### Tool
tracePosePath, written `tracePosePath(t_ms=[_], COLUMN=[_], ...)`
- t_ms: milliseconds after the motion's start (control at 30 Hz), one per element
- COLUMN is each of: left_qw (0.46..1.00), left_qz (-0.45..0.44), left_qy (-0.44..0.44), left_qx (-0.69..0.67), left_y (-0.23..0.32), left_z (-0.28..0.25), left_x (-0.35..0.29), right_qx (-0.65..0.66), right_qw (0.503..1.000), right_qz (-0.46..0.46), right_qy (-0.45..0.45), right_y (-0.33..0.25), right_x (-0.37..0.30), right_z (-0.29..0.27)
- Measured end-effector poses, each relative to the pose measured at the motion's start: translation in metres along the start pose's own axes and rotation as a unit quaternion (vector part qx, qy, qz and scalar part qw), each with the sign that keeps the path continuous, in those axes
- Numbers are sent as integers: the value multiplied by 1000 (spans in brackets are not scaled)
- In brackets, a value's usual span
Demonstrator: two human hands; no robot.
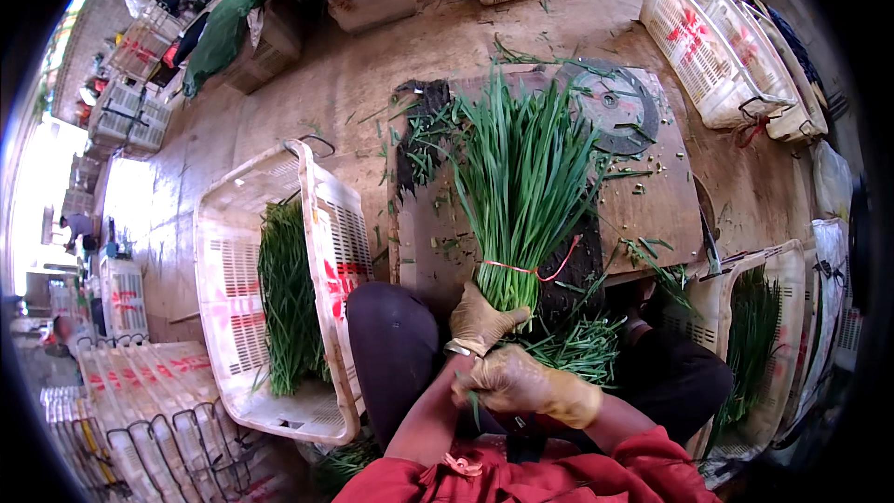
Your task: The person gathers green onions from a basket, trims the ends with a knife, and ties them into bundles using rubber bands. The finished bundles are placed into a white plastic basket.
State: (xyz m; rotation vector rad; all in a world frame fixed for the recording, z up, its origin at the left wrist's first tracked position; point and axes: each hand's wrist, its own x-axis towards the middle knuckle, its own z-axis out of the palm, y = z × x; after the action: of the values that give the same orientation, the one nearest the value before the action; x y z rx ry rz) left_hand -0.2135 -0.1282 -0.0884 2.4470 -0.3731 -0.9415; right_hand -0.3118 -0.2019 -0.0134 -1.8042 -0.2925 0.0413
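A large bunch of garlic chives [521, 168] lies on the board with its leaves fanned away from me. A thin pink-red tie [512, 267] circles its lower stems, one loose end trailing right. My left hand [482, 319], in a yellowish glove, closes around the stem ends. Just nearer to me, my right hand [521, 382], also gloved, crosses toward my left wrist with fingers curled. A green scrap shows below those fingers, but what they grip is unclear. Cut green trimmings [582, 349] are heaped beside the right hand, between my knees.
A wooden board [652, 224] bears a grey disc [610, 107] and leaf scraps. White crates with chives stand at left [214, 261] and right [792, 317]. Another white crate [698, 47] is at the far right; stacked crates [158, 382] stand lower left.
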Motion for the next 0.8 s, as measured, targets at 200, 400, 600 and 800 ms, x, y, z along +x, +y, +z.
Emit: tracePosePath(t_ms=[200, 400, 600, 800], left_qw=[992, 944, 834, 536], left_qz=[22, 96, 334, 118], left_qy=[4, -73, 37, -257], left_qx=[-127, -307, -437, -795], left_y=[-32, -12, 39, 37], left_z=[-10, 16, -8, 23], left_x=[14, -1, -8, 58], right_qx=[70, 293, 172, -2], right_qw=[892, 849, 876, 923], right_qz=[421, 283, 55, 38], right_qy=[150, 337, 447, 383], right_y=[16, 71, 43, 89], right_x=[-47, -22, 17, 6], right_z=[-58, -32, -58, -102])
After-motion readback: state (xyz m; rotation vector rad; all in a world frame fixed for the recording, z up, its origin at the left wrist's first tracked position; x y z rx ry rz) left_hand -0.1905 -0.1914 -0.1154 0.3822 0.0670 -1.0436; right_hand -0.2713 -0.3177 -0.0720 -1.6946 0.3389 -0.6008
